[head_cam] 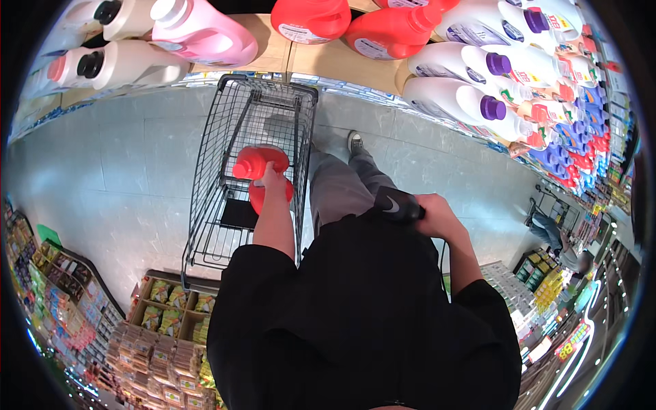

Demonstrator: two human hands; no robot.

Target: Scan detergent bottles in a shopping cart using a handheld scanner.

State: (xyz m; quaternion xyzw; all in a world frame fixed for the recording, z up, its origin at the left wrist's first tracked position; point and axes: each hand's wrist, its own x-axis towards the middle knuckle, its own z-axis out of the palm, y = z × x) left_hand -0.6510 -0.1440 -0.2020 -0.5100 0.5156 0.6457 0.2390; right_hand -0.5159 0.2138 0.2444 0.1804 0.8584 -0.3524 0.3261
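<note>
My left hand (271, 178) is closed around the handle of a red laundry detergent bottle (273, 154), its red cap pointing left. Bottle and hand are over the basket of a black wire shopping cart (202, 169); whether the bottle rests on the basket floor, I cannot tell. Inside the cart a flat black panel (238, 214) shows beside the bottle. At my right hip, my right hand (435, 215) grips the end of a small black bag (397, 204) with a Nike swoosh. Part of that hand's fingers is hidden behind it.
Ahead, a wooden shelf (266, 56) holds red bottles (310, 20), a pink bottle (205, 33) and white bottles with purple caps (456, 100). Packaged-food bins (171, 307) stand behind the cart at left. Another person (551, 233) is in the aisle far right, near another cart (558, 207).
</note>
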